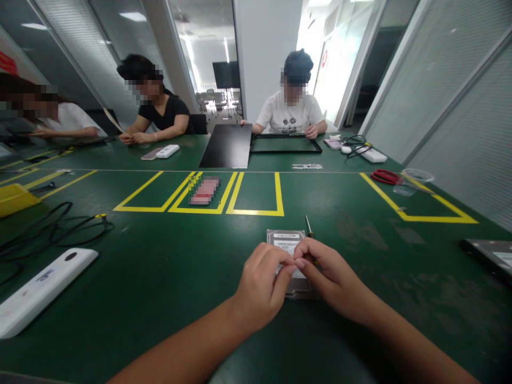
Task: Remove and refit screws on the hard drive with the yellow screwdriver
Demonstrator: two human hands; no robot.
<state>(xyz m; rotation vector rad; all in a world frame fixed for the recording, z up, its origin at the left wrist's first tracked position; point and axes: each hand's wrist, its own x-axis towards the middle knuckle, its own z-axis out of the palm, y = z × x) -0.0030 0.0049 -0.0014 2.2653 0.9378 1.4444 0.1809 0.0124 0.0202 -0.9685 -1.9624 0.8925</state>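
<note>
A silver hard drive [285,236] with a white label lies on the green table in front of me, partly covered by my hands. Over it, my left hand [262,280] is closed, thumb and forefinger pinched together. My right hand [330,274] is pinched too, its fingertips meeting those of the left. Whatever sits between the fingertips is too small or too hidden to make out. Beside the drive's right edge lies a screwdriver [309,228], its shaft pointing away from me and its handle mostly behind my right hand.
A white power bank [48,290] and black cables [60,229] lie left. Yellow tape [256,213] marks areas ahead. Another drive [494,256] is at the right edge, a clear plastic cup [412,181] beyond it. Across the table a person [292,109] handles a black frame [286,151].
</note>
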